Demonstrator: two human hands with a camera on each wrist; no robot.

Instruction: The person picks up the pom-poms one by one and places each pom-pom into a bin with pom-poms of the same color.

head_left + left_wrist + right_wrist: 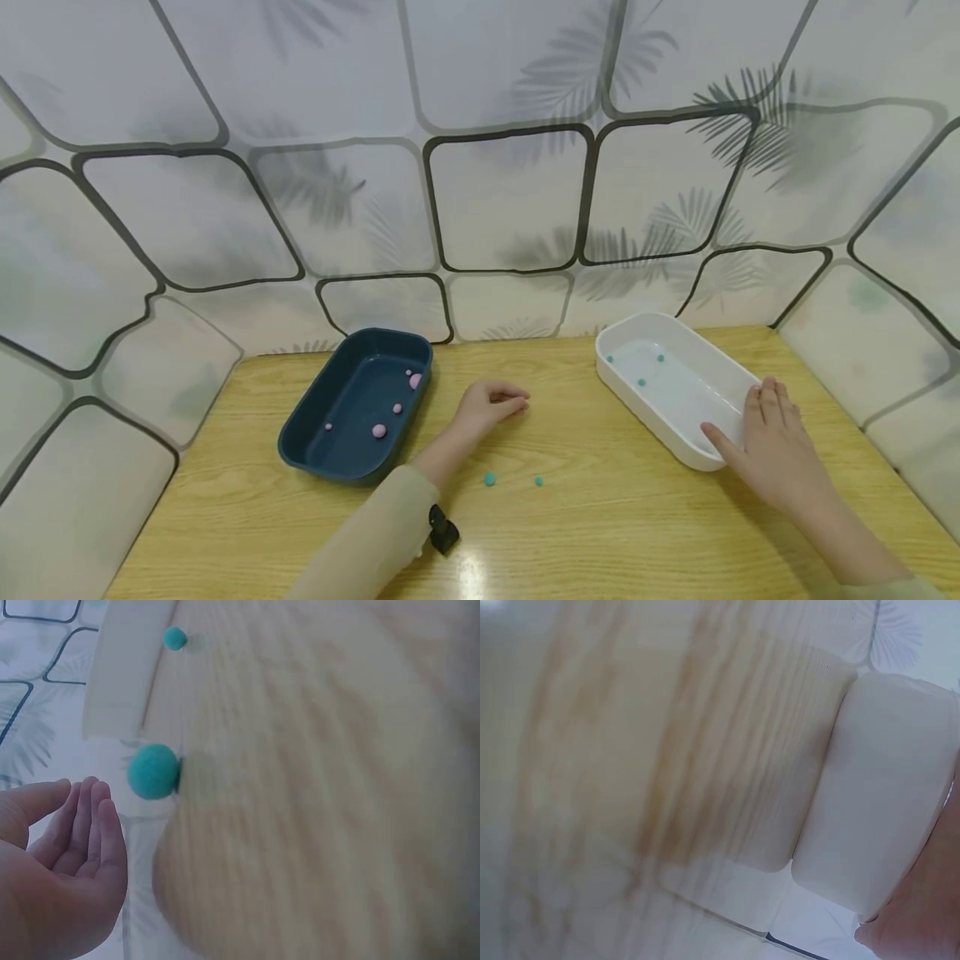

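My left hand (483,412) hovers over the table between two trays, its fingers loosely extended and nothing visible in it. In the left wrist view the thumb stands apart from the fingers. Nearer the front, a larger teal ball (490,479) and a smaller teal ball (538,481) lie on the wood. My right hand (776,454) rests on the near right corner of a white tray (660,425), fingers straight over the rim and thumb spread along its near end. Three small teal balls (642,382) sit inside that tray.
A dark blue tray (300,446) stands to the left, with several pink balls (379,431) of differing sizes in it. The wooden table (555,542) meets a patterned wall (510,208) behind both trays. A black wrist device (444,531) sits by the left sleeve.
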